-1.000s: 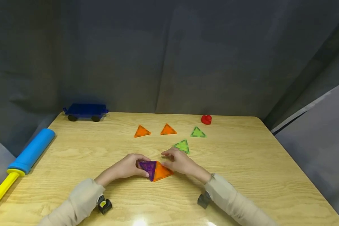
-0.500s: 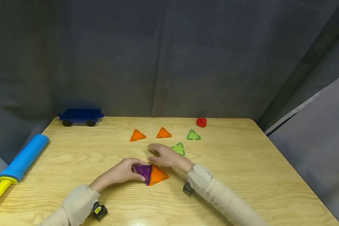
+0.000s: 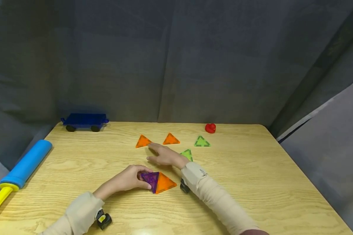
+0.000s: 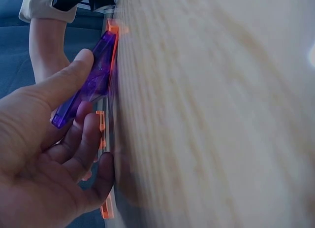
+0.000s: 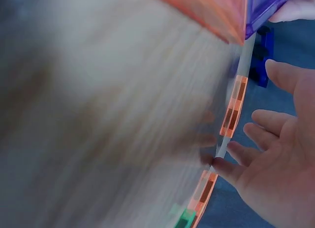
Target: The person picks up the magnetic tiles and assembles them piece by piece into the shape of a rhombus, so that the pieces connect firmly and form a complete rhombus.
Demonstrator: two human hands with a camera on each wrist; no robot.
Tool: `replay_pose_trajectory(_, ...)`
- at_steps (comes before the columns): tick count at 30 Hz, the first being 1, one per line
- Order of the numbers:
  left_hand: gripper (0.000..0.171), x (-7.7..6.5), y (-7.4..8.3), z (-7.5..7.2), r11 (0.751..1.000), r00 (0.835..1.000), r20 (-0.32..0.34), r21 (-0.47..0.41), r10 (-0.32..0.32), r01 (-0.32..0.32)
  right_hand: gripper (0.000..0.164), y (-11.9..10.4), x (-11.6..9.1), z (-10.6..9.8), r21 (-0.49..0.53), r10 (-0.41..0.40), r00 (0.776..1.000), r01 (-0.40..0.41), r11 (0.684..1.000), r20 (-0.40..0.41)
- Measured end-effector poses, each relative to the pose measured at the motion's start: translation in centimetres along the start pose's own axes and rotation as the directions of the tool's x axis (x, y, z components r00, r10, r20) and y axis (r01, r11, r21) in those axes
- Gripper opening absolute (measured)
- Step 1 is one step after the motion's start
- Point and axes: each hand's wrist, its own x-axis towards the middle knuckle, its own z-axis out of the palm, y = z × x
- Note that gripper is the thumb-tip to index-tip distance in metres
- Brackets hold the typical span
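Observation:
My left hand (image 3: pixel 130 178) pinches a purple triangular magnetic tile (image 3: pixel 150 178) between thumb and fingers. In the left wrist view the purple tile (image 4: pixel 98 73) leans at an angle. One edge of it meets an orange triangular tile (image 3: pixel 165 183), low over the wooden table. Farther forward, my right hand (image 3: pixel 165 155) reaches across with fingers spread and nothing in its grasp. Its fingertips come right up to the right corner of the leftmost orange tile (image 3: pixel 142 141) in the head view. Partly behind the right wrist lies a green triangular tile (image 3: pixel 187 154).
A second orange tile (image 3: pixel 171 139) and another green tile (image 3: pixel 202 141) lie toward the back of the table, near a small red object (image 3: pixel 210 128). At the back left stands a blue wheeled wagon (image 3: pixel 84 120). A blue tube with a yellow handle (image 3: pixel 26 163) lies along the left edge.
My right hand has left the near orange tile and moved forward and left toward the leftmost orange tile. The left hand keeps its pinch on the purple tile.

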Motion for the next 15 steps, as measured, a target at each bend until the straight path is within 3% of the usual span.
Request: replay_pose_trajectory(15, 0.055, 0.1, 0.0, 0.0, 1.0, 1.0, 0.006, 0.022, -0.003, 0.002, 0.065, -0.6, 1.4, 0.4, -0.031, 0.077, 0.996, -0.075, 0.997, 0.049)
